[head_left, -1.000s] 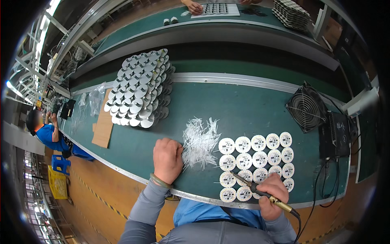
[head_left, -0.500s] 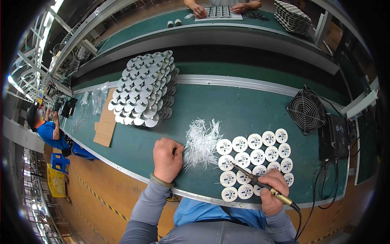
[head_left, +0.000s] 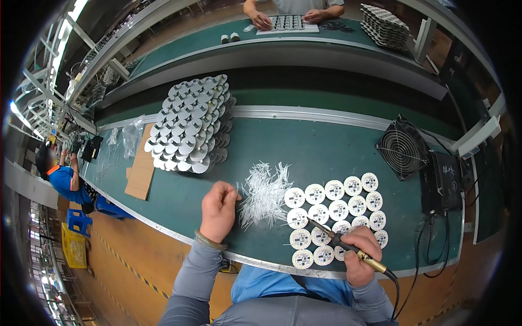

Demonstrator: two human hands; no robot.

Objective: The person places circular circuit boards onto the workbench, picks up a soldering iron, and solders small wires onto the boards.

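My right hand [head_left: 361,251] grips a soldering iron [head_left: 348,246] with a black and gold handle and a cord trailing off it. The iron's tip is over the left column of round white circuit boards [head_left: 338,210], which lie in rows on the green bench. To the left, my left hand [head_left: 218,211] is closed in a pinch beside a loose pile of thin white wires [head_left: 265,195]. Whatever is between those fingertips is too small to make out. A green bangle [head_left: 210,240] circles the left wrist.
A tall stack of round silver-grey discs [head_left: 185,127] stands at the back left by a cardboard sheet [head_left: 142,168]. A black fan [head_left: 402,148] and a dark box [head_left: 443,182] stand at right. Across the bench a person's hands [head_left: 262,22] work at a tray. Another person [head_left: 64,179] sits far left.
The view has shifted slightly. My left hand has turned from a loose fist to a pinch, its fingertips raised beside the wires. The iron's tip stays near the same board.
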